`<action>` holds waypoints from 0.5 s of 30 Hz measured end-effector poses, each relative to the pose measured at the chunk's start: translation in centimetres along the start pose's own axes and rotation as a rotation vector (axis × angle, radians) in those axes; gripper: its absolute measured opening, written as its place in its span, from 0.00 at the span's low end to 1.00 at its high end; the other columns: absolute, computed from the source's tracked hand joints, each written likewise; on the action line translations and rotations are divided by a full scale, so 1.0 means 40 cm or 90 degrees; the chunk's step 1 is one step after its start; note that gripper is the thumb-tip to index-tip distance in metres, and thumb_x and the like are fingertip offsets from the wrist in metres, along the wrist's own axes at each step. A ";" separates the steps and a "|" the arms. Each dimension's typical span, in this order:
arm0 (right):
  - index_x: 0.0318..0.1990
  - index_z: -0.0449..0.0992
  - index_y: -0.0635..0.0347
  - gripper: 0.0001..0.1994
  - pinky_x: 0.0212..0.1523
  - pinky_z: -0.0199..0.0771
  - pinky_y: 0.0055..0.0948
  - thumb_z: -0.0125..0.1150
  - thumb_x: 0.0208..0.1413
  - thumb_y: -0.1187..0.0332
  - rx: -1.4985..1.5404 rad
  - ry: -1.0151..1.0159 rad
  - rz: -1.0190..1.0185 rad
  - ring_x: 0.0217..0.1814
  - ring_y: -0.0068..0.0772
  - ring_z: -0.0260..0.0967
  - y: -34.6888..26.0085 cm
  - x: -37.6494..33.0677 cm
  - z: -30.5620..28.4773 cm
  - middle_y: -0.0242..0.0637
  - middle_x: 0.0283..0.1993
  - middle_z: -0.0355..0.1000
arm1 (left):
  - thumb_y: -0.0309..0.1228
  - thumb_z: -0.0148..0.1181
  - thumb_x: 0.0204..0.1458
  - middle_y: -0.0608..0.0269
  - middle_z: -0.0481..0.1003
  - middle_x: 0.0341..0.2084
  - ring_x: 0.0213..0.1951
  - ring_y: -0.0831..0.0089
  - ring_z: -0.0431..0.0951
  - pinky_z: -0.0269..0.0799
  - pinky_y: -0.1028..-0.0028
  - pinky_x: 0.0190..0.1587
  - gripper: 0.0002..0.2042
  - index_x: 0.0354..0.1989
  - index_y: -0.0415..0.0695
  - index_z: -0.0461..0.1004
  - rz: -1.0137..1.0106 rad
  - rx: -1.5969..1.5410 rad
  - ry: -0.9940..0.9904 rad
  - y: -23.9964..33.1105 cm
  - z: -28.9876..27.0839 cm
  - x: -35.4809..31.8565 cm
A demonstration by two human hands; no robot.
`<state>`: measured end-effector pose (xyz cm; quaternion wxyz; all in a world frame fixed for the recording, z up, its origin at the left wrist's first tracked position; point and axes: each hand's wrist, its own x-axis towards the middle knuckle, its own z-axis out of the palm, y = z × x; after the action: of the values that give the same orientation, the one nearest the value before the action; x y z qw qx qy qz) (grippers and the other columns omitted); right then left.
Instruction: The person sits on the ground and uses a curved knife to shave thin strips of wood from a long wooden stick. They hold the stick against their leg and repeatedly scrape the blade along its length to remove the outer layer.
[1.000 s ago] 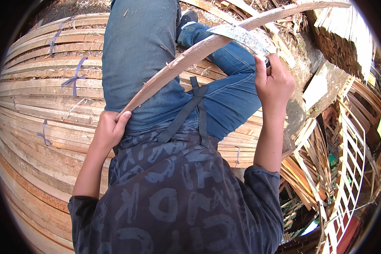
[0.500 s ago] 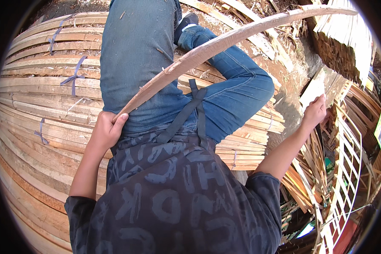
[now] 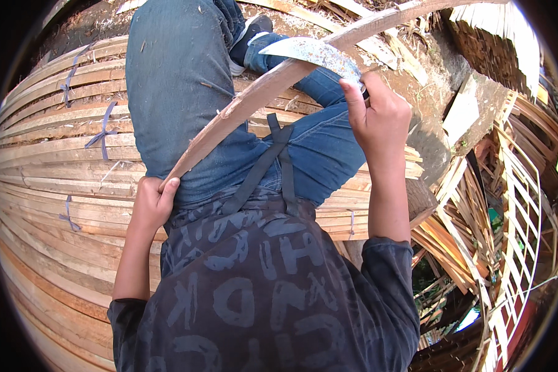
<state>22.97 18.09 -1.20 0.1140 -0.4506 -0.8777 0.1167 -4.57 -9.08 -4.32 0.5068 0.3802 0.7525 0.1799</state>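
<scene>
While the person sits on a pile of split bamboo, the left hand [image 3: 153, 203] is closed around the near end of one long bamboo strip [image 3: 254, 99]. The strip is pale brown, flat and thin, with a small dark spot on it. It lies across the lap, over the blue jeans [image 3: 180, 93], and runs up and away to the right until it leaves the picture at the top. Farther up the strip, the right hand [image 3: 378, 115] is closed on the handle of one curved knife [image 3: 319, 54]. Its blade is wide, grey and speckled, and it rests on the strip. One dark shoe [image 3: 248, 34] shows past the knees. The bamboo slats [image 3: 56, 161] under the person are too many to count. Several blue ties [image 3: 102, 127] bind them; four can be seen.
</scene>
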 end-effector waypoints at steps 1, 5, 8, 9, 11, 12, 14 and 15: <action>0.19 0.65 0.57 0.22 0.15 0.61 0.31 0.61 0.50 0.49 -0.044 0.012 -0.002 0.14 0.37 0.63 0.016 0.004 0.003 0.35 0.14 0.63 | 0.42 0.52 0.56 0.53 0.53 0.04 0.10 0.68 0.53 0.49 0.64 0.17 0.29 0.09 0.33 0.56 -0.002 0.001 -0.002 0.008 -0.002 0.003; 0.19 0.65 0.56 0.23 0.14 0.59 0.32 0.61 0.50 0.48 -0.108 0.044 -0.037 0.13 0.37 0.62 0.048 0.016 0.018 0.34 0.13 0.61 | 0.42 0.53 0.56 0.53 0.53 0.05 0.10 0.68 0.52 0.50 0.65 0.17 0.28 0.09 0.33 0.57 -0.001 0.001 0.009 0.010 0.003 0.000; 0.20 0.66 0.57 0.22 0.15 0.59 0.32 0.59 0.52 0.48 -0.144 0.078 -0.064 0.14 0.37 0.63 0.063 0.027 0.021 0.35 0.13 0.63 | 0.42 0.53 0.55 0.54 0.52 0.05 0.11 0.68 0.51 0.50 0.65 0.17 0.28 0.09 0.33 0.57 -0.002 -0.025 -0.006 0.017 -0.003 0.005; 0.21 0.68 0.58 0.22 0.15 0.60 0.32 0.57 0.54 0.48 -0.073 0.066 0.090 0.14 0.38 0.64 0.070 0.034 0.010 0.37 0.13 0.64 | 0.42 0.53 0.55 0.54 0.52 0.05 0.11 0.69 0.51 0.50 0.65 0.17 0.28 0.09 0.33 0.57 -0.002 -0.013 -0.016 0.025 -0.010 0.010; 0.22 0.71 0.58 0.22 0.17 0.62 0.34 0.56 0.55 0.48 -0.153 0.057 0.142 0.16 0.40 0.66 0.143 0.053 -0.025 0.38 0.12 0.65 | 0.42 0.54 0.55 0.55 0.52 0.05 0.11 0.70 0.51 0.49 0.65 0.16 0.29 0.09 0.33 0.57 -0.001 0.008 -0.026 0.029 -0.017 0.012; 0.23 0.71 0.58 0.22 0.18 0.63 0.35 0.56 0.55 0.48 -0.175 0.063 0.140 0.16 0.41 0.66 0.158 0.050 -0.025 0.38 0.13 0.65 | 0.42 0.54 0.55 0.56 0.51 0.05 0.11 0.71 0.51 0.49 0.65 0.16 0.29 0.09 0.33 0.56 -0.021 0.003 -0.034 0.030 -0.018 0.014; 0.24 0.74 0.58 0.21 0.19 0.63 0.35 0.57 0.54 0.48 -0.177 0.060 0.137 0.17 0.43 0.67 0.161 0.034 -0.012 0.39 0.13 0.66 | 0.42 0.54 0.55 0.57 0.50 0.04 0.11 0.73 0.50 0.49 0.66 0.15 0.29 0.09 0.33 0.56 -0.061 -0.006 -0.052 0.032 -0.022 0.016; 0.26 0.75 0.58 0.20 0.21 0.64 0.36 0.57 0.54 0.48 -0.164 0.032 0.170 0.18 0.43 0.68 0.152 0.025 -0.012 0.40 0.14 0.67 | 0.43 0.54 0.55 0.58 0.50 0.04 0.11 0.74 0.50 0.49 0.66 0.15 0.29 0.09 0.34 0.56 -0.061 -0.007 -0.052 0.033 -0.022 0.017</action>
<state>27.20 22.42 -2.50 0.0610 -0.5769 -0.8145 0.0062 -4.97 -7.62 -3.49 0.5472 0.3483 0.7473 0.1437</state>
